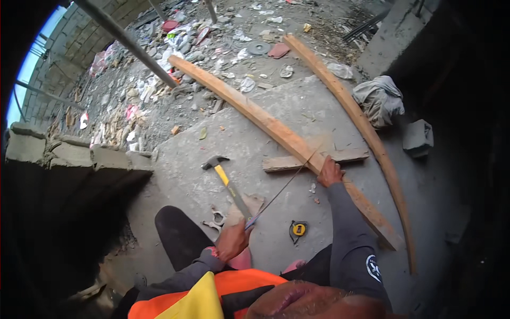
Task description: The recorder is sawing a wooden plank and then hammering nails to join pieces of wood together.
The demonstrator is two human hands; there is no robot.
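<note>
My left hand point(232, 240) is closed around the handle of a handsaw point(280, 193), whose thin blade slants up to the right and meets the edge of a long wooden beam point(249, 109). Farther along that beam, my right hand point(330, 171) grips it just to the right of the blade. Crosswise beneath the beam lies a short piece of wood point(281, 163). A claw hammer point(226, 178) with a yellow and grey handle rests on the concrete, its handle end close to my left hand. Between my arms sits a yellow and black tape measure point(298, 229).
A second long beam point(366, 127) lies to the right, near a grey cloth bundle point(380, 98) and a concrete block point(418, 137). Metal fittings point(215, 218) lie by my left knee. A low block wall point(79, 154) stands left; rubble, litter and a metal pole point(127, 42) are beyond.
</note>
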